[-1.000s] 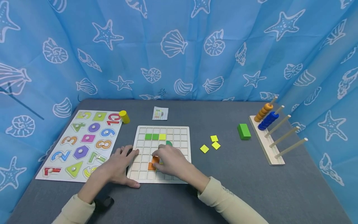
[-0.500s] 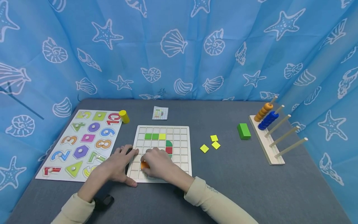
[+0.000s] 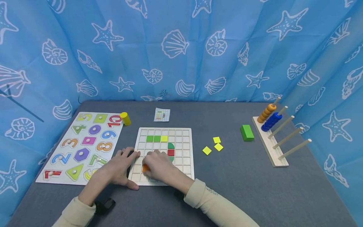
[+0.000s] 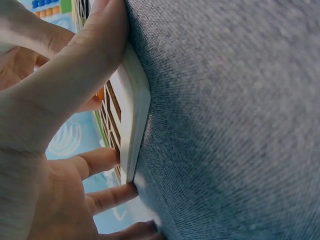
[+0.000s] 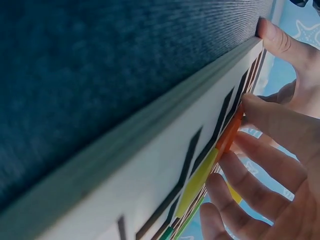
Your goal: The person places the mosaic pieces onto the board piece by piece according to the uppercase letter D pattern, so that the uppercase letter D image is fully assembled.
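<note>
A white grid board [image 3: 184,138] lies on the grey table. My right hand [image 3: 158,165] is over its lower left, pinching an orange square tile [image 3: 146,167] down at the grid between thumb and fingers. In the right wrist view, orange [image 5: 231,132] shows under the thumb, beside a yellow tile [image 5: 197,182]. My left hand [image 3: 120,168] spreads along the board's left edge, thumb at the near left corner and fingertips touching the side. Green tiles [image 3: 157,138], a yellow tile [image 3: 164,138] and a red tile [image 3: 170,152] sit in cells. My right hand hides several cells.
Left lies a number-and-shape puzzle board [image 3: 81,154], with a yellow cylinder [image 3: 125,118] at its corner. A pattern card [image 3: 162,114] lies behind the grid. Three loose yellow tiles [image 3: 207,150], a green block [image 3: 247,133] and a bead stacker [image 3: 270,148] are to the right.
My right hand has moved left over the board with the orange tile and lowered it to the grid, uncovering the red tile. My left hand has stayed nearly still.
</note>
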### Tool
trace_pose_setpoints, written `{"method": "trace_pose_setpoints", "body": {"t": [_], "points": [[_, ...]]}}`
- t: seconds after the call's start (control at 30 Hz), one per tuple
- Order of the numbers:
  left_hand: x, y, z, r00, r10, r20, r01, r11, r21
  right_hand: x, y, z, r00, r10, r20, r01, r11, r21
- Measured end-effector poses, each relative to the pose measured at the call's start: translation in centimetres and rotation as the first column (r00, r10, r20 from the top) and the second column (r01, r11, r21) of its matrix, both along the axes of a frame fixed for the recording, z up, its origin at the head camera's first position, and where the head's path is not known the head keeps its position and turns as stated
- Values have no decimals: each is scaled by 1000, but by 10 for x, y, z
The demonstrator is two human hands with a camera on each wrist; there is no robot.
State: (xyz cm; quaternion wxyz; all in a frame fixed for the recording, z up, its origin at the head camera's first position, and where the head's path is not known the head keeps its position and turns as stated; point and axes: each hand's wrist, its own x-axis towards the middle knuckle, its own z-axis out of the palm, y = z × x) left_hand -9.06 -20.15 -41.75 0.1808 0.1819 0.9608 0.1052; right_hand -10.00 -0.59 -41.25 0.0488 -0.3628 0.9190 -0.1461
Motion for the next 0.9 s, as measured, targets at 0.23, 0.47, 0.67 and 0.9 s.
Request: {"method": "trace_pose_setpoints", "body": {"t": [0.23,0.47,0.67,0.9], "points": [[0,0,-1,1000,10,13,-10,1000,3,0,0,0,1000,2,24,-2,1000,-14],[1,-1,-3,1000,1,1,-1,1000,3,1,-2,-2,1000,-3,26,5,999,-50],[0,-1,-4,1000,1,1,-1,1000,-3,1,-3,-2,1000,-12,4,12,999,-47],[0,-1,-3,1000,-4,-1,4,1000,-3,0,-3,-4,1000,5,15,-4,997,-80]]}}
